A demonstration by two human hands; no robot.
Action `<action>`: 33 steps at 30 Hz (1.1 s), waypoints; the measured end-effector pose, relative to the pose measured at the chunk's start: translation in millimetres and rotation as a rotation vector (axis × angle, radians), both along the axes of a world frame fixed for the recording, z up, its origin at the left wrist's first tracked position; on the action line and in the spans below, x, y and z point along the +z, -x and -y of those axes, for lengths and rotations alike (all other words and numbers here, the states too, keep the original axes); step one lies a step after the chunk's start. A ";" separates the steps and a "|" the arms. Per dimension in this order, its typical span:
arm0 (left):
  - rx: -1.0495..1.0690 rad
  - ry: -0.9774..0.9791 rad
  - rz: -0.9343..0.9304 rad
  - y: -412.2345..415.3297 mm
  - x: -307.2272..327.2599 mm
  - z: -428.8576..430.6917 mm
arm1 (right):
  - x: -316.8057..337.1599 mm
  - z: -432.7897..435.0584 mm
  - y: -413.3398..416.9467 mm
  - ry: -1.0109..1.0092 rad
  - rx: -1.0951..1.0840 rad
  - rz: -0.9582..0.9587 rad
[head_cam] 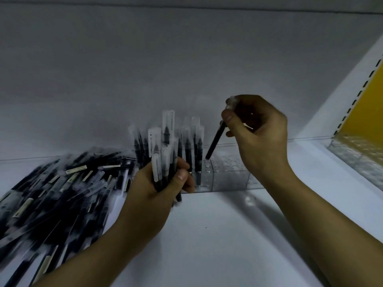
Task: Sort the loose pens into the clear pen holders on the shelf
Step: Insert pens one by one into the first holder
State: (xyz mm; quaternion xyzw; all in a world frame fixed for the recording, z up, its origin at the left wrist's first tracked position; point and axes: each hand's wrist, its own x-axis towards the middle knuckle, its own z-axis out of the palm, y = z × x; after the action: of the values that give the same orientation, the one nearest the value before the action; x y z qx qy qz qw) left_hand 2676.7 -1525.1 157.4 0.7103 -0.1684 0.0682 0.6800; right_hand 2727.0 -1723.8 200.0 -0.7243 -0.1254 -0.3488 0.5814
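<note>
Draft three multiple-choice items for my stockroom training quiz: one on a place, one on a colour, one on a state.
1. The loose pen pile lies where from the clear holder? A left B right C behind
2. The panel at far right is: A red B yellow C green
3. The right hand: A is empty B grips a bundle C pinches one pen
1 A, the pile sits leftward; 2 B, it shows yellow; 3 C, fingers pinch a single pen.
</note>
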 end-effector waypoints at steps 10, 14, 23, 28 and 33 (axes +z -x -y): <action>0.013 -0.013 -0.049 1.7 -0.7 2.7 | -15.5 -6.1 -13.3 0.224 0.003 -0.048; 0.016 -0.078 -0.041 0.9 -0.7 2.4 | -20.2 -8.0 -14.1 0.272 0.012 -0.070; -0.052 -0.051 -0.020 3.0 6.1 2.1 | -10.4 -12.6 5.5 0.210 -0.022 0.056; -0.075 -0.030 0.009 5.3 7.2 3.4 | -5.3 -15.3 13.8 0.175 0.149 0.026; -0.060 -0.017 0.048 8.2 12.3 4.9 | -2.3 -15.6 20.9 0.119 0.297 -0.044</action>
State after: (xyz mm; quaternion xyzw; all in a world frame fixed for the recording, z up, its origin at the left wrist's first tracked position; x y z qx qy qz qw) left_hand 2668.5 -1530.0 169.7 0.7087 -0.2064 0.0633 0.6716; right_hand 2706.2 -1708.3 197.7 -0.7386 -0.2387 -0.2350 0.5851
